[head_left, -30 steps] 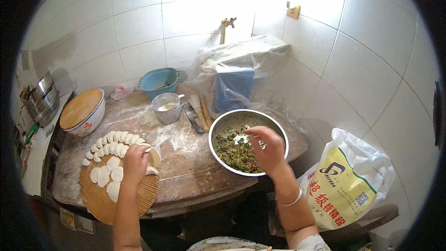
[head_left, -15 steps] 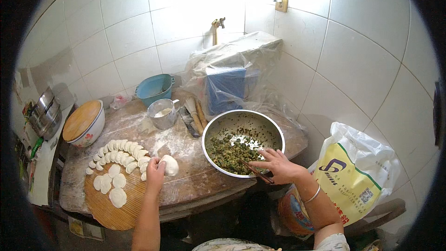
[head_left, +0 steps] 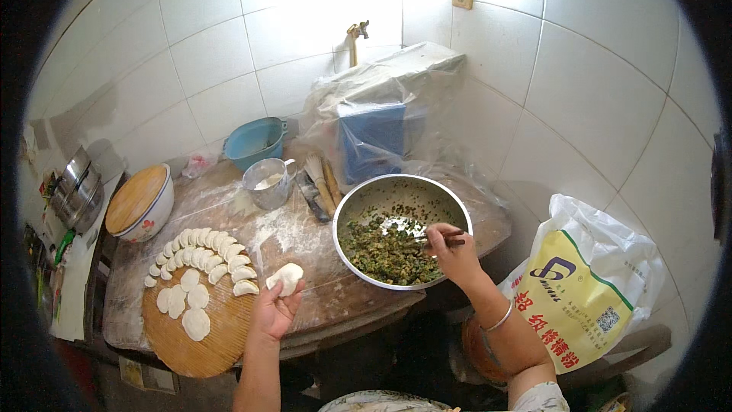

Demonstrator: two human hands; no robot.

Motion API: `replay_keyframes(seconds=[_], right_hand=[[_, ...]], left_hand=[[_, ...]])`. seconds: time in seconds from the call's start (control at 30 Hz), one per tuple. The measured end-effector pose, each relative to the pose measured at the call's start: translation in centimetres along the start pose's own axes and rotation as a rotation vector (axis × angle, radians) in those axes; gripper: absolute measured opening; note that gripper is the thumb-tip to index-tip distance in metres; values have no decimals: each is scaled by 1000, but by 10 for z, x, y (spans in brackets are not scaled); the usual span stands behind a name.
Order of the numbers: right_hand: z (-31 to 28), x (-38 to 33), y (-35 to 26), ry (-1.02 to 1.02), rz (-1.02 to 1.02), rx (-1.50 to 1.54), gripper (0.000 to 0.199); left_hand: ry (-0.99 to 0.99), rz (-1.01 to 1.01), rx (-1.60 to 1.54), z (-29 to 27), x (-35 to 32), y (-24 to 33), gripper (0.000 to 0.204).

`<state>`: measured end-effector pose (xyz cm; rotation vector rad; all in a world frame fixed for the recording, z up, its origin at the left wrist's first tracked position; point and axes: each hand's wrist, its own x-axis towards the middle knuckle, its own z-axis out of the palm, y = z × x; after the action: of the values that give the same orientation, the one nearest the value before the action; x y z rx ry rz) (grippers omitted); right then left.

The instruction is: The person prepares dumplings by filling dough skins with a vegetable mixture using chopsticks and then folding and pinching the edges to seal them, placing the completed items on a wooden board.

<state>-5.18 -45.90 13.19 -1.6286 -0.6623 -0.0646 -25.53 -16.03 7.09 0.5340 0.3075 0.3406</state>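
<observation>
My left hand [head_left: 279, 311] is turned palm up at the table's front edge, its fingers curled under a round dumpling wrapper [head_left: 285, 278]. Over the right side of a steel bowl [head_left: 402, 288], my right hand [head_left: 456, 256] grips dark chopsticks [head_left: 455, 243]. Their tips reach toward the chopped green and brown filling [head_left: 385, 252] inside. To the left of my left hand, curved rows of folded dumplings [head_left: 204, 239] lie on a round wooden board [head_left: 171, 343]. Several flat wrappers [head_left: 196, 323] lie in front of them, some overlapping.
Behind the bowl stand a plastic-covered blue box [head_left: 372, 141], a brush [head_left: 316, 172], a clear measuring cup [head_left: 268, 191] and a blue basin [head_left: 255, 141]. A lidded enamel bowl [head_left: 149, 217] sits at the left. A yellow and white flour bag [head_left: 568, 282] stands at the right.
My left hand has moved right, off the dumpling rows, and turned palm up with the wrapper. My right hand has risen and closed more tightly round the chopsticks, which now angle into the bowl.
</observation>
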Motion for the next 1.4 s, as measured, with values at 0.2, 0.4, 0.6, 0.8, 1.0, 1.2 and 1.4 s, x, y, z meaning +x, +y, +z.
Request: replay_keyframes(seconds=[0.2,0.4,0.6,0.8,1.0,1.2,1.4], right_hand=[[20,44,32,75,-97,-131,23],[27,86,73,142,-15,-246,27],[44,82,72,134,-25,-189,25],[58,62,38,123,-38,-373,18],[73,61,49,135,-67,-278,17],[80,57,45,172,189,21,24],[78,56,61,115,83,-171,26]], left_hand=[[-120,150,100,41,-24,-8,35],[-90,17,109,44,-22,-22,37],[-95,74,300,18,-5,-27,35],[0,45,267,6,8,-38,30],[-18,59,239,-3,10,-43,29],[-12,101,195,1,6,-40,29],[-28,107,102,-12,11,-44,30]])
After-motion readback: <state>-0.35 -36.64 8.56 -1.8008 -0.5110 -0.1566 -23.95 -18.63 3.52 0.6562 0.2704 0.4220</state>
